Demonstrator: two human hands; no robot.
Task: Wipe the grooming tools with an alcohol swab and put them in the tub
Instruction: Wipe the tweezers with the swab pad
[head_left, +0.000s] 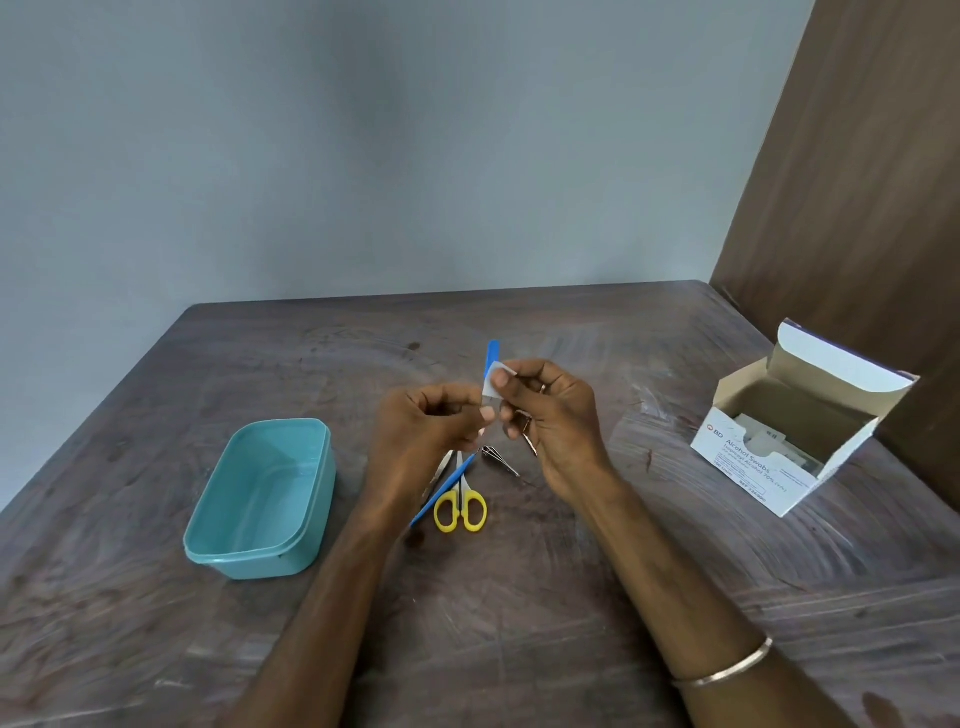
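Observation:
Above the table's middle, my right hand (550, 415) pinches a white alcohol swab (493, 382) around a slim blue tool (492, 356) that stands upright. My left hand (426, 423) pinches the tool's lower end, which is hidden by the fingers. Under the hands on the table lie yellow-handled scissors (460, 506), a blue-handled tool (441, 493), metal tweezers (440, 467), a nail clipper (500, 458) and a thin copper-coloured tool (530, 441). The teal tub (311, 519) sits to the left with nothing in it.
An open white box of alcohol swabs (748, 457) stands at the right, near the table's edge and a brown panel (857, 182). A grey wall runs behind the dark wooden table (519, 597).

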